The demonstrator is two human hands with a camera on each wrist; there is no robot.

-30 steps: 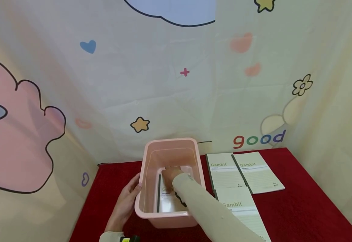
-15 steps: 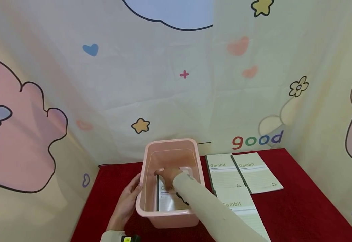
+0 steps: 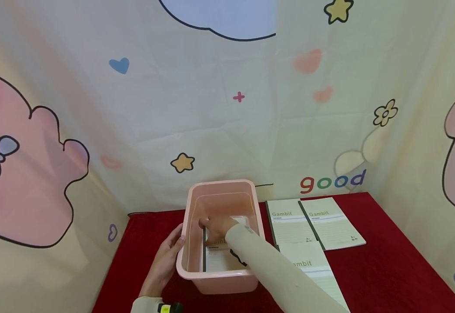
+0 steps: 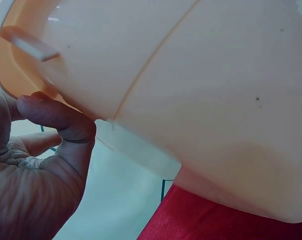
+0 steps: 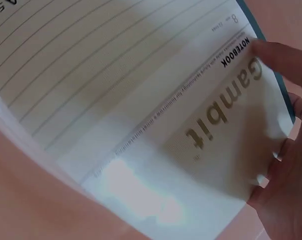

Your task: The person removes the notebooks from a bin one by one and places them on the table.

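Note:
A pink plastic bin stands on the red cloth in the head view. My left hand holds its left side at the rim; in the left wrist view, the bent thumb lies against the edge. My right hand is down inside the bin on a white notebook with a dark spine, lettered "Gambit". In the right wrist view, the right thumb lies on the notebook's cover by the spine. The other right fingers are curled around its top edge, their tips hidden beneath.
To the right of the bin lie three more white notebooks: one at the back, one farther right and one nearer, partly behind the right sleeve. A printed curtain hangs behind the red cloth.
Inside the bin, my right hand has shifted left to the notebook's top and spine, its fingers now around the edge. My left hand stays on the bin's side. The head view has shifted slightly.

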